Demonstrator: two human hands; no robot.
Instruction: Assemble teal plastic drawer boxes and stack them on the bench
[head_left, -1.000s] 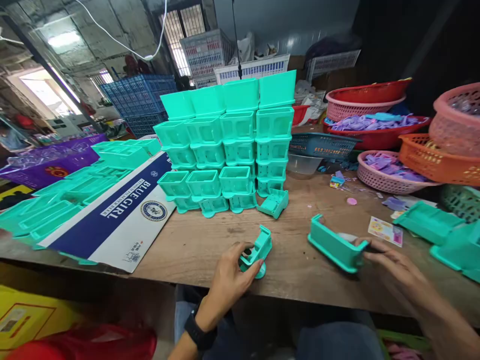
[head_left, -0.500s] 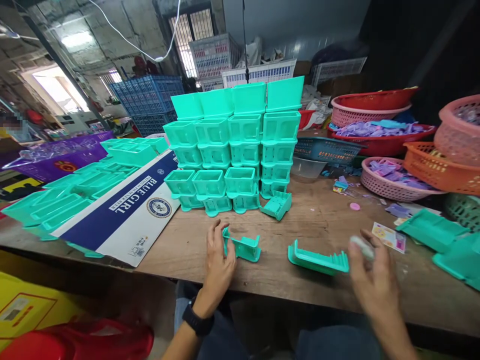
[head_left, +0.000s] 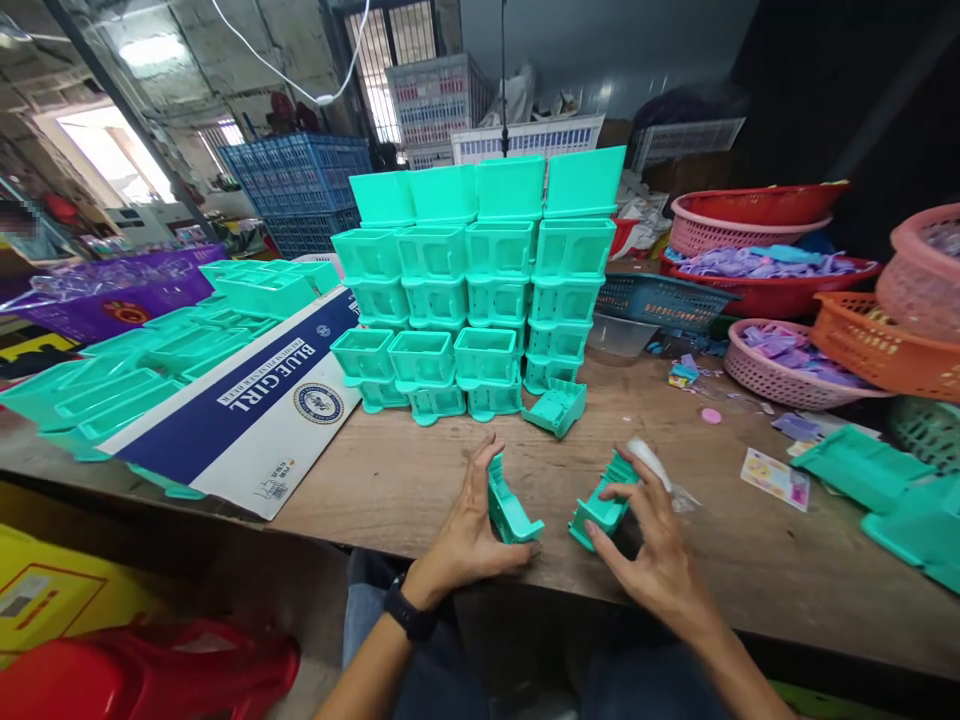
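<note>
Between thumb and fingers, my left hand (head_left: 474, 530) grips one turquoise plastic part (head_left: 515, 512), a hollow piece tilted on its edge. My right hand (head_left: 651, 545) is closed on a second turquoise plastic part (head_left: 602, 512) with ridges at its far end. The two parts face each other above the table's front edge, a small gap apart. Beside my right fingertips is a white object (head_left: 651, 462), partly hidden; whether I hold it cannot be made out. Just beyond my hands lies a loose turquoise piece (head_left: 556, 408).
Stacked turquoise boxes (head_left: 495, 300) rise in rows at the table's middle. On the left, a Blue Girl carton flap (head_left: 247, 420) leans by more turquoise parts (head_left: 172, 365). Baskets of purple pieces (head_left: 802, 355) stand at right, near more turquoise parts (head_left: 870, 465) and a printed card (head_left: 776, 478).
My right hand has moved left and taken hold of the ridged turquoise part, which was lying on the table. My left hand has moved right and turned its part towards it.
</note>
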